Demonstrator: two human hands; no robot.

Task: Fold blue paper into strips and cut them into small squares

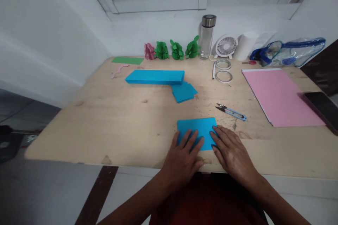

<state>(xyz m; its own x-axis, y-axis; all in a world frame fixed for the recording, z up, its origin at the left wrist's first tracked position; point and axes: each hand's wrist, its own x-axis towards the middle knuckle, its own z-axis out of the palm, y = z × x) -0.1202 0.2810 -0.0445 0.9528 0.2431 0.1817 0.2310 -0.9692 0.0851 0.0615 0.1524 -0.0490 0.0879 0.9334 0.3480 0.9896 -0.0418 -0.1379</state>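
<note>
A blue sheet of paper (pixel 198 126) lies flat near the front edge of the table. My left hand (pixel 182 156) rests on its left part, fingers spread and flat. On the right edge of the same sheet lie the fingertips of my right hand (pixel 232 149), stretched out and holding nothing. Beyond the sheet, a long folded stack of blue paper (pixel 155 76) partly covers some small blue paper pieces (pixel 184 92). A pair of thread snips (pixel 231 111) with light blue handles lies just past my right hand.
Pink paper (pixel 282 98) and a phone (pixel 323 109) are at right. Along the wall stand green paper figures (pixel 176 50), a glass bottle (pixel 206 38), a small fan (pixel 226 46) and a clear pouch (pixel 290 52). Tape rolls (pixel 224 76) and a white pen (pixel 213 71) lie before them.
</note>
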